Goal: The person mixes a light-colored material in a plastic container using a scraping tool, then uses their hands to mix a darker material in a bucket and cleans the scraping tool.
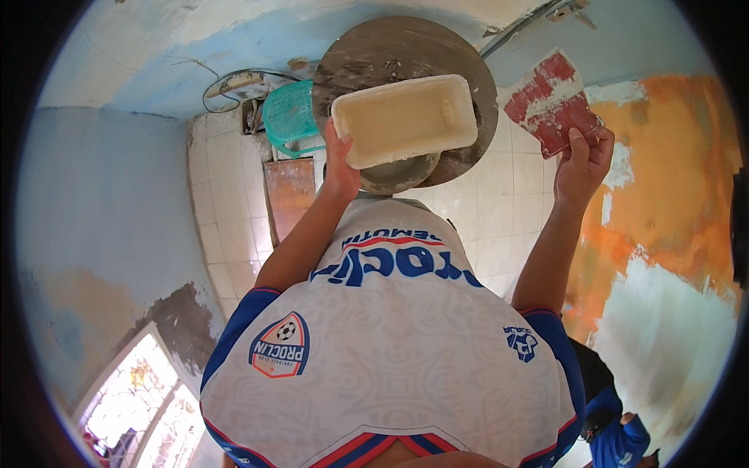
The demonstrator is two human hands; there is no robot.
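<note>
My left hand [342, 165] is closed on the left end of a cream rectangular plastic tub [404, 88], with the thumb over its near-left corner. Pale beige material coats the inside of the tub; how deep it lies I cannot tell. On the right, my right hand [583, 162] pinches the lower edge of a red flat putty spreader [551, 103], raised near the wall. Whitish putty is smeared across the spreader's face. Below the tub, a grey bowl [399, 176] is partly hidden, near a dark round tabletop [355, 58].
A green plastic stool [289, 117] stands left of the round top, by a coiled dark cable [222, 86]. The orange wall [663, 156] on the right has white patches. Behind me at lower right is another person in blue [616, 437]. Pale tiles [226, 199] cover the floor.
</note>
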